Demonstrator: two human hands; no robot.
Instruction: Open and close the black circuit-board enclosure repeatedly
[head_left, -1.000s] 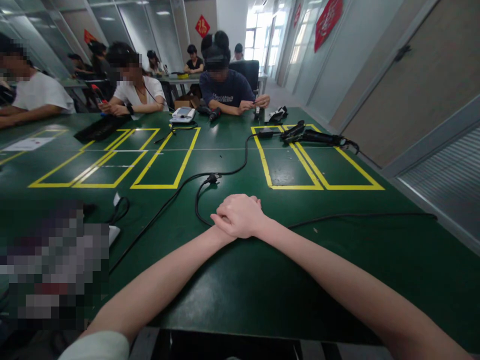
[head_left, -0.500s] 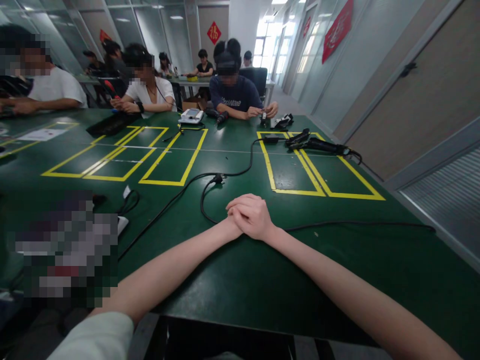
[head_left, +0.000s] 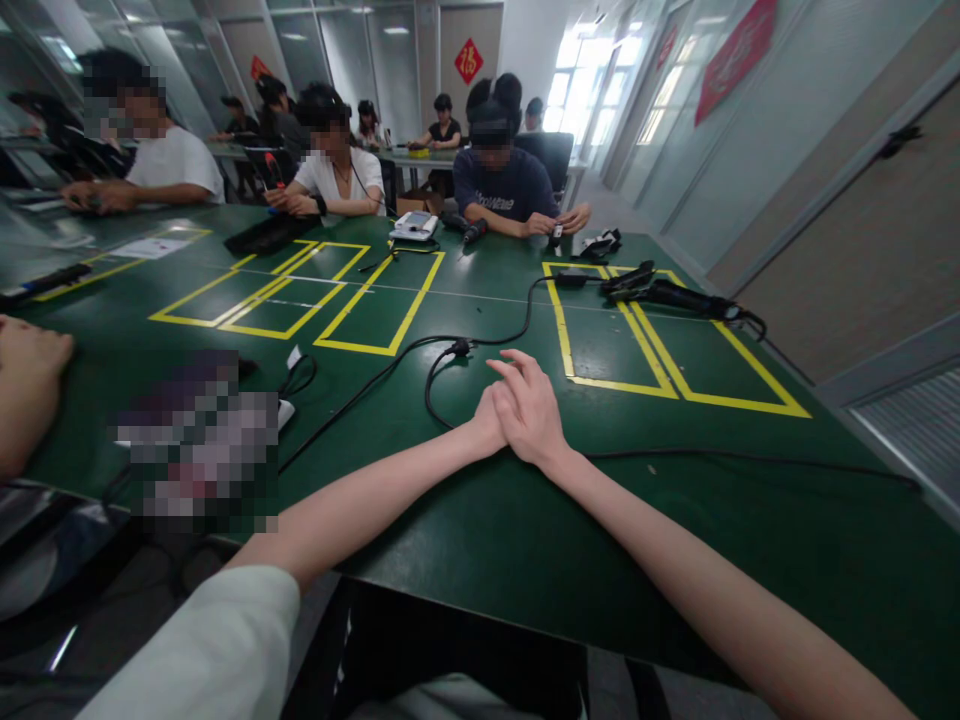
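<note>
My right hand [head_left: 532, 410] rests over my left hand above the near part of the green table. Its fingers are stretched out and slightly apart, pointing forward and left. My left hand [head_left: 489, 418] lies beneath it, the two touching; its fingers are mostly hidden. No object shows in either hand. Just beyond them, a black power plug [head_left: 460, 348] lies on the table with its cord curling toward my left wrist. A black cable [head_left: 720, 455] runs out to the right from behind my hands.
Yellow tape rectangles [head_left: 356, 346] mark the green table [head_left: 465, 530]. A black tool-like device [head_left: 675, 294] lies far right. A drill [head_left: 466, 230] and a white device [head_left: 414, 226] sit at the far edge. Co-workers sit opposite; another person's arm [head_left: 30, 390] is at left.
My right hand's fingers have lifted and straightened from their fold over my left hand. The view has turned left, bringing another person's arm into sight at the left edge.
</note>
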